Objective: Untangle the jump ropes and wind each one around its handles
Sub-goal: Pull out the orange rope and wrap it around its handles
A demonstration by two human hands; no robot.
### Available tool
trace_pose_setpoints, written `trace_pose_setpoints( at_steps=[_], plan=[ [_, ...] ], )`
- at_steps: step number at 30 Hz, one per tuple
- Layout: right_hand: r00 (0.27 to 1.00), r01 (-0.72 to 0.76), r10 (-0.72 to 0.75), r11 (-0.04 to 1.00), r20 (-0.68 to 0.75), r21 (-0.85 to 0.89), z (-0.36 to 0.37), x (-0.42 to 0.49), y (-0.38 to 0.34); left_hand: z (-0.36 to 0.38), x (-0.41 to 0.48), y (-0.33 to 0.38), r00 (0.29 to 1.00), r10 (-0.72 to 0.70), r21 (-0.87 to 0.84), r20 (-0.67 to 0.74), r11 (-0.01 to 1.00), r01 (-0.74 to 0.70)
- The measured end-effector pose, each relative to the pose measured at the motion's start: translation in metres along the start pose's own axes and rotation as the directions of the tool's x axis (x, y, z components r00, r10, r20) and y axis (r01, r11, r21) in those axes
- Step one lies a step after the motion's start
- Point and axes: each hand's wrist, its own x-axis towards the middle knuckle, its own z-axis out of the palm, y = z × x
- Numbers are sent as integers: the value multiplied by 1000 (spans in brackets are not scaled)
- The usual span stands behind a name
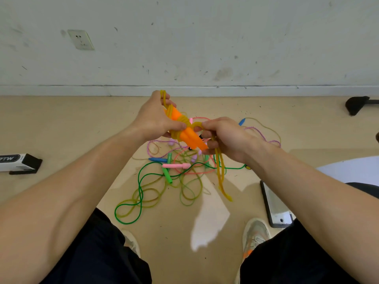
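My left hand grips a pair of orange handles held side by side above the floor, with yellow rope coiled round their middle. My right hand pinches the yellow rope beside the handles; a doubled length of it hangs down from this hand. Below on the floor lies a tangle of other ropes: a green rope with a green handle, a pink handle, a blue handle and a thin purple cord.
A wall and skirting run along the back. A black-and-white box lies at the left, a dark-framed flat panel at the right, a black object at the far right. My shoes stand near the tangle.
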Motion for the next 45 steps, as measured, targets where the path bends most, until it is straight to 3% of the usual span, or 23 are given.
trace_pose_setpoints(
  at_steps=[3,6,8,11,13,16,21,30,34,36,42,45],
  plan=[
    [998,16,-15,1000,-54,19,14,-3,6,5,3,-4,991,54,71,-123,996,-46],
    [921,214,-310,908,-235,-360,28,-2,22,10,7,-9,968,58,47,-245,998,-48],
    [847,278,-463,805,-262,-523,38,-4,31,15,7,-10,949,76,29,-305,997,-70],
    [787,351,-570,727,-235,-590,51,-11,39,25,5,-14,923,59,-17,-379,997,-71],
    [818,378,-540,765,-199,-522,59,-17,40,28,5,-16,917,-3,-133,-398,990,-55],
    [835,409,-528,785,-158,-465,62,-21,45,34,3,-19,928,-152,-373,-340,928,15],
    [829,405,-552,703,-91,-584,54,-12,48,34,2,-14,906,-356,-611,-228,777,152],
    [848,364,-530,566,11,-740,46,0,50,34,0,-14,925,-294,-525,-241,841,131],
    [781,458,-624,599,-25,-657,54,-2,52,21,8,-5,905,-339,-607,-257,785,122],
    [747,469,-656,633,-105,-616,49,-1,50,12,11,-1,910,-353,-659,-216,741,131],
    [822,438,-558,747,-113,-500,26,9,49,3,8,-5,939,-344,-706,-21,670,229],
    [780,460,-622,644,-68,-611,23,8,48,3,5,-1,943,-328,-688,58,672,276]
  ],
)
